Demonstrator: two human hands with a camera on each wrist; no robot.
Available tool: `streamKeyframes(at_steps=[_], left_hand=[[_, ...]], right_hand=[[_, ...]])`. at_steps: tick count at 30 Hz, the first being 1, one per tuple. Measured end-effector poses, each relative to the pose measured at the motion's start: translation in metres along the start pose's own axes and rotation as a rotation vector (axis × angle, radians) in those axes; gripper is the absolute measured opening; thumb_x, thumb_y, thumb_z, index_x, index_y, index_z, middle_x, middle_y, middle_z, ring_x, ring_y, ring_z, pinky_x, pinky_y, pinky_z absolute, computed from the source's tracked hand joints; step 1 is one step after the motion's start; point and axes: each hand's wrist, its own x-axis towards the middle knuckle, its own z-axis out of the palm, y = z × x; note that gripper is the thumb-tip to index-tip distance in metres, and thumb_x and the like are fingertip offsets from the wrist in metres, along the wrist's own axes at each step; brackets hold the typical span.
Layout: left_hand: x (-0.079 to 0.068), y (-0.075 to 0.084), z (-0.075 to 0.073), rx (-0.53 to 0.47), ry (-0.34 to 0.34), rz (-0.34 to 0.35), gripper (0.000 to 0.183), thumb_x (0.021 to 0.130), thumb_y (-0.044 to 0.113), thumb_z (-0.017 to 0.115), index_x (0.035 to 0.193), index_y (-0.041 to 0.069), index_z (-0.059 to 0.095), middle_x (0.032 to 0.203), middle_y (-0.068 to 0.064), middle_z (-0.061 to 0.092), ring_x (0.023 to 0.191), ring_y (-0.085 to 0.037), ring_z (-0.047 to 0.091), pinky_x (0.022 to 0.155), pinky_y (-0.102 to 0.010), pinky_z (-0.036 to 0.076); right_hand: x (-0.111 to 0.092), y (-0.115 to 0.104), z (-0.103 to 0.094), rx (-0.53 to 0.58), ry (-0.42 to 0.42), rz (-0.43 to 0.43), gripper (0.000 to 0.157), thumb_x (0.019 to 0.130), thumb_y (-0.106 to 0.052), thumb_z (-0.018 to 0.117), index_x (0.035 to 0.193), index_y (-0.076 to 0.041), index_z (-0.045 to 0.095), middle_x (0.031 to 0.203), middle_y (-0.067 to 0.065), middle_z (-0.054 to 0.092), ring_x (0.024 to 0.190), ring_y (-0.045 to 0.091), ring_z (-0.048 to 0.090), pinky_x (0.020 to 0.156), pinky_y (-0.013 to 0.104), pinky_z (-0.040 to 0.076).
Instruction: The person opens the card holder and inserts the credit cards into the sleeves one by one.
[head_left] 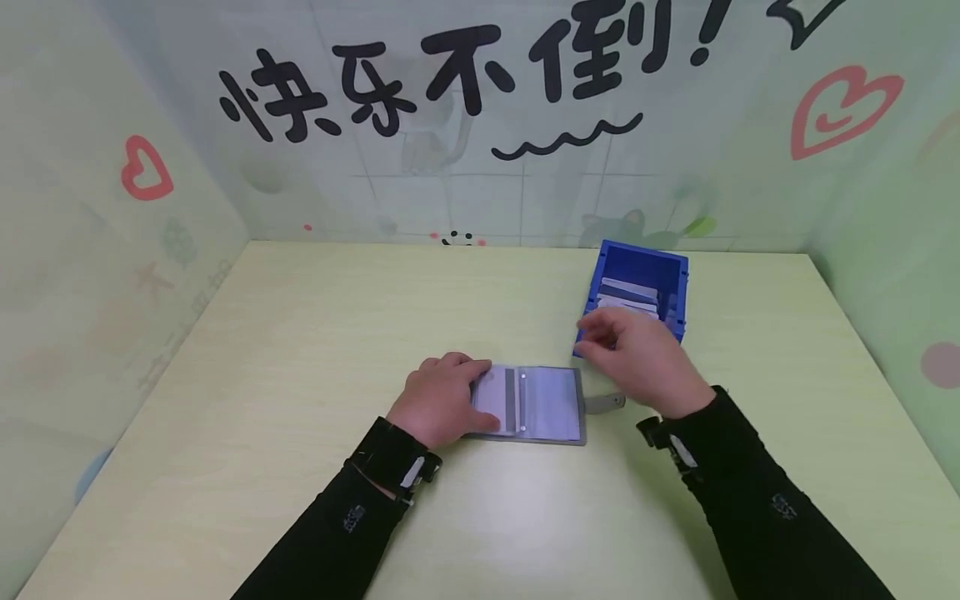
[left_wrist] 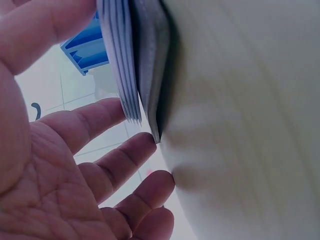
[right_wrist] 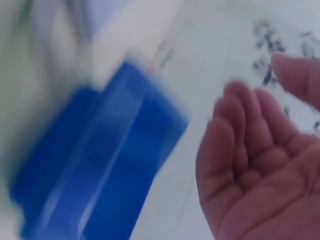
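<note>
A card holder [head_left: 551,404] with clear sleeves lies open on the table, its strap [head_left: 604,403] pointing right. My left hand [head_left: 442,398] holds its left side, with the thumb over the near part and the index finger at the far edge. In the left wrist view, fingertips touch the edges of the stacked pages [left_wrist: 120,65] and the grey cover [left_wrist: 152,65]. My right hand [head_left: 637,357] is raised at the near side of a blue box [head_left: 645,254]. Its fingers are loosely bent, and nothing shows between them in the right wrist view. Several cards [head_left: 628,293] stand inside the box.
The pale wooden table [head_left: 337,333] is bounded by a printed back wall [head_left: 480,200] and side walls. The blue box stands towards the back right, beyond the card holder. It looks blurred in the right wrist view.
</note>
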Motion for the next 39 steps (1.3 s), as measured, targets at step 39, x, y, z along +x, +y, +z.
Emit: streamKeyframes(at_steps=[39], left_hand=[[-0.001, 0.001, -0.004, -0.010, -0.007, -0.002, 0.075, 0.068, 0.051, 0.075, 0.134, 0.022, 0.053, 0.125, -0.004, 0.051, 0.101, -0.027, 0.043, 0.086, -0.046, 0.039]], right_hand=[[0.060, 0.054, 0.001, -0.629, -0.035, 0.181, 0.032, 0.091, -0.011, 0.046, 0.109, 0.015, 0.053, 0.102, 0.032, 0.051, 0.089, 0.043, 0.044, 0.085, 0.059, 0.042]])
